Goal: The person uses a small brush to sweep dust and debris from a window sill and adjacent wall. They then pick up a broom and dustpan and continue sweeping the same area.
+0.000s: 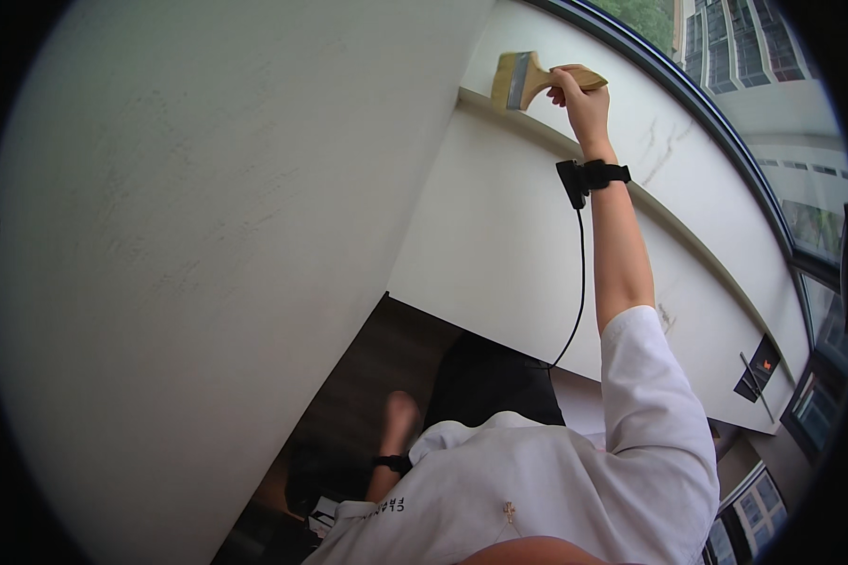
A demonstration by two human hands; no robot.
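My right hand point(579, 92) is raised at the upper right, its fingers closed round the wooden handle of a wide flat paintbrush point(519, 81). The brush has a metal ferrule and pale bristles that point left. They are over the white window ledge point(714, 159), near the large white wall point(205, 212); whether they touch a surface cannot be told. My left hand point(401, 413) hangs low beside my body, blurred, with its fingers unclear. It is near the dark floor, and nothing can be made out in it.
A lower white surface point(495, 233) adjoins the ledge, with a dark card point(757, 367) and a thin stick point(756, 388) at its far right. A black cable point(581, 282) runs down from the device on my right wrist. A dark-framed window point(721, 106) curves along the right.
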